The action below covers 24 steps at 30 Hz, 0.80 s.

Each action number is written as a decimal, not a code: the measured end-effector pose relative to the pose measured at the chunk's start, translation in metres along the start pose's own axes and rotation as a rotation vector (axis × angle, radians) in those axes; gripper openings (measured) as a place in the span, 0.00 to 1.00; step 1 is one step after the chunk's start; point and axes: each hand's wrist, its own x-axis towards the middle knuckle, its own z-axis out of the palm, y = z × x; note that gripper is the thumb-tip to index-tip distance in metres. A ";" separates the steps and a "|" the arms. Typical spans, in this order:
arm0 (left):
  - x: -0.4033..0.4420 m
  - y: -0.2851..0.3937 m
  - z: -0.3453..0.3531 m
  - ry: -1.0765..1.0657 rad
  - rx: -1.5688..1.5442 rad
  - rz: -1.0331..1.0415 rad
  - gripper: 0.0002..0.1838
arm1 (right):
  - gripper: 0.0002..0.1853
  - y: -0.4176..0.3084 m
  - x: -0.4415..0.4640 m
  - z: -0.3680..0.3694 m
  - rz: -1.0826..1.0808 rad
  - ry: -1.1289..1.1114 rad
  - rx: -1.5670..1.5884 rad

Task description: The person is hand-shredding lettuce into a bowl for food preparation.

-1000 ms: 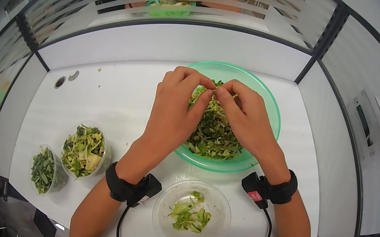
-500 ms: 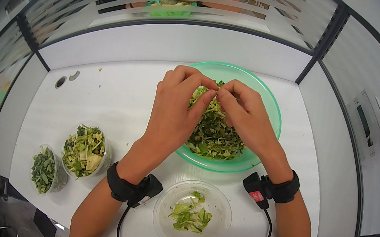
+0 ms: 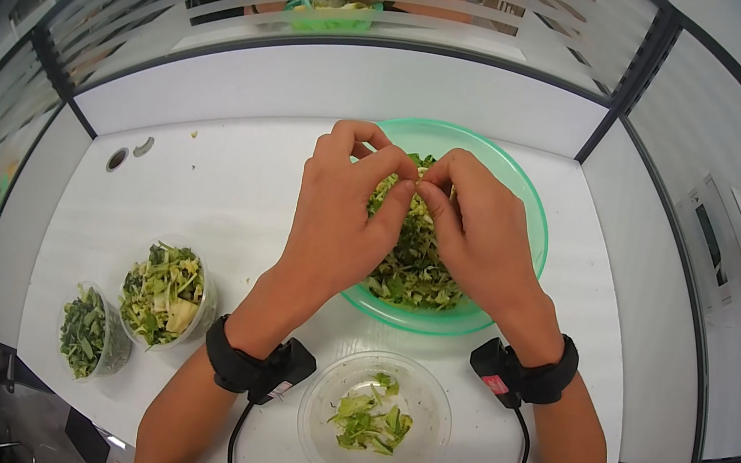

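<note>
A translucent green bowl (image 3: pixel 538 226) heaped with chopped leafy greens (image 3: pixel 419 265) stands at the right of the white table. Above it, my left hand (image 3: pixel 347 198) and my right hand (image 3: pixel 480 226) meet at the fingertips. Each thumb and index finger is pinched together, and whatever they hold between them is too small to make out. A black strap with a small box sits on each wrist. Nearer to me, a clear round container (image 3: pixel 430 430) holds a few pale green leaf pieces (image 3: pixel 369 423).
On the left stand two clear tubs, one of mixed chopped greens (image 3: pixel 163 296), one of darker leaves (image 3: pixel 83 335). White panels (image 3: pixel 348 79) enclose the table (image 3: pixel 233 168). Behind the striped glass, another person's hands (image 3: pixel 436 2) are near a green container (image 3: pixel 331 18). Black cables hang from the wrist boxes.
My right hand has turned slightly and its fingers have curled more. The left index finger is more bent and its other fingers have lifted slightly. The containers have stayed in place.
</note>
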 end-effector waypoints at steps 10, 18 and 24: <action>0.002 -0.004 0.001 -0.002 -0.077 -0.065 0.09 | 0.05 0.000 0.002 0.001 0.070 0.093 -0.041; -0.002 -0.005 0.004 -0.042 0.106 0.022 0.13 | 0.10 0.001 -0.002 0.002 0.111 -0.014 -0.115; -0.006 0.001 0.004 -0.148 0.277 0.047 0.15 | 0.13 0.001 -0.001 0.001 0.203 -0.095 -0.073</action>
